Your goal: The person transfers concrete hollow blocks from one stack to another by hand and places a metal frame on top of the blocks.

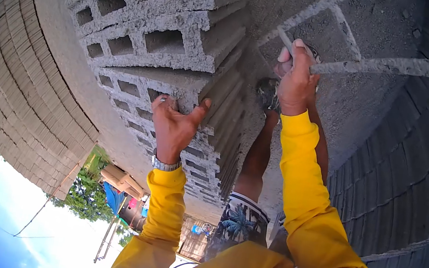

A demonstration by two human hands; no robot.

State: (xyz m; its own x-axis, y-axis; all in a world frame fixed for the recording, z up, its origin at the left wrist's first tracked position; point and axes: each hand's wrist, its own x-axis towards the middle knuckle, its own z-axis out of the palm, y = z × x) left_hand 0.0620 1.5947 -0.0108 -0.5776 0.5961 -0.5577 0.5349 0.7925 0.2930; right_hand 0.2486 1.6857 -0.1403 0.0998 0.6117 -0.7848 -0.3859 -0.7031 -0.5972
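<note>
My left hand (173, 127) is on a stacked hollow concrete block (150, 76). Its fingers reach into a hole in the block's face, and the thumb lies at the corner. A watch (166, 164) circles that wrist. My right hand (296, 82) is closed around a thin grey bar (284, 37), whose tip sticks out past the fingers. What the bar belongs to is hidden by the hand. Just beyond that hand, pale rough concrete strips (345, 32) cross the grey ground.
Several courses of hollow blocks rise in the stack (132, 14) at left. More stacked blocks stand at right (417, 166) and far left (20, 86). My feet (268, 93) are on the gritty ground between stacks. Trees (84, 197) and a blue tarp (113, 196) show farther off.
</note>
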